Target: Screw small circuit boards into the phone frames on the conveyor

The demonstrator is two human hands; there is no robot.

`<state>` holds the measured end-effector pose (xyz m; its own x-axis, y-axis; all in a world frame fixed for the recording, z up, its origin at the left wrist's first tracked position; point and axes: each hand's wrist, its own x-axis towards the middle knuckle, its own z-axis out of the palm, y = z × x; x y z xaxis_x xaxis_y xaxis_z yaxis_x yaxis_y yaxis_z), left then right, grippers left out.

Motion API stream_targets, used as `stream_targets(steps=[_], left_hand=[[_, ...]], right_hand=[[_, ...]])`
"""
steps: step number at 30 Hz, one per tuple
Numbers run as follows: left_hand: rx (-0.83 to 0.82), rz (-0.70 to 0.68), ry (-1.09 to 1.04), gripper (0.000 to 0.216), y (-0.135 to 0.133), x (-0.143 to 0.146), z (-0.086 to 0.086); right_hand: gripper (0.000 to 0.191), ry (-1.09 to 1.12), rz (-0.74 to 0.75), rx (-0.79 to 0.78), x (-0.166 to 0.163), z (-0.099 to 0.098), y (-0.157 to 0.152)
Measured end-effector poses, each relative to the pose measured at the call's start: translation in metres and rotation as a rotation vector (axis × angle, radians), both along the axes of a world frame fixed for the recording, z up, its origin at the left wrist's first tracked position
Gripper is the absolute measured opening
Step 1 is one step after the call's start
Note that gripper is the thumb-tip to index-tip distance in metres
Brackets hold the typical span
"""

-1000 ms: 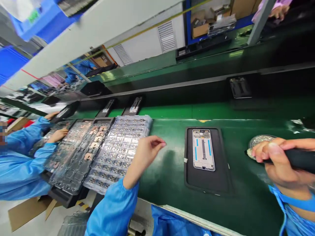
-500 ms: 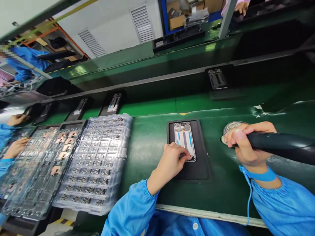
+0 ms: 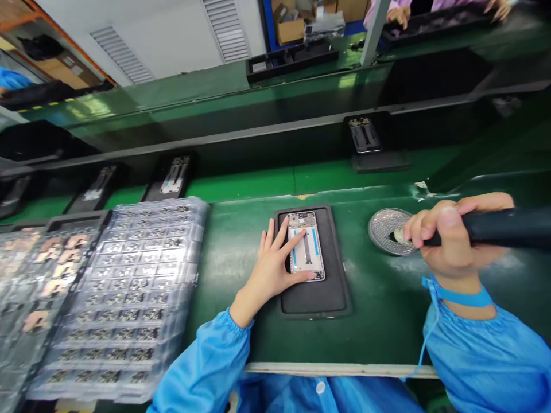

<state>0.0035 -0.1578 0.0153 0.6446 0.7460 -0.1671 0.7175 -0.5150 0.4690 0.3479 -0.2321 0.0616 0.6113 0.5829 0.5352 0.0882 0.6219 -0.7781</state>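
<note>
An open phone frame (image 3: pixel 306 253) lies in a black holder tray (image 3: pixel 314 298) on the green bench. My left hand (image 3: pixel 271 269) rests flat on the frame's left side, fingers spread over it, thumb at its lower edge. My right hand (image 3: pixel 451 241) is closed round a black electric screwdriver (image 3: pixel 503 228) held level. The screwdriver's tip is over a round silvery dish of screws (image 3: pixel 384 229) to the right of the holder.
Stacked clear blister trays of small parts (image 3: pixel 124 298) fill the left, with trays of copper pieces (image 3: pixel 34 275) beyond. More phones in black holders (image 3: pixel 173 175) (image 3: pixel 365 136) sit on the conveyor behind. Another person's hands (image 3: pixel 398 14) work across the line.
My left hand went from the blister trays to the phone frame, pinched at its lower end, then spread flat on it. The view swung right; my right hand stayed at the screw dish.
</note>
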Motion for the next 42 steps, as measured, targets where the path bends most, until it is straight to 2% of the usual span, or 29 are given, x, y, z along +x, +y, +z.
stream_targets(steps=[5,10,17,22,27,37,42], left_hand=[[0.011,-0.145,-0.107,0.109,0.002,0.032,-0.014],[0.01,-0.27,-0.16,0.105,-0.012,0.063,-0.017],[0.01,-0.249,-0.17,0.1,-0.02,0.056,-0.018],[0.021,-0.236,-0.178,0.098,-0.022,0.056,-0.017],[0.023,-0.232,-0.181,0.097,-0.022,0.058,-0.016],[0.015,-0.234,-0.186,0.098,-0.023,0.063,-0.014],[-0.002,-0.237,-0.186,0.097,-0.023,0.062,-0.012]], right_hand=[[0.046,0.008,-0.08,-0.084,0.027,-0.002,0.002],[0.05,-0.011,-0.063,-0.135,0.027,-0.006,0.004],[0.046,-0.041,-0.031,-0.151,0.017,-0.002,-0.007],[0.058,-0.059,-0.119,-0.108,0.022,-0.003,0.011],[0.061,-0.06,-0.087,-0.153,0.027,-0.005,0.028],[0.066,-0.065,-0.091,-0.156,0.027,-0.008,0.03],[0.06,-0.051,-0.097,-0.159,0.029,-0.01,0.03]])
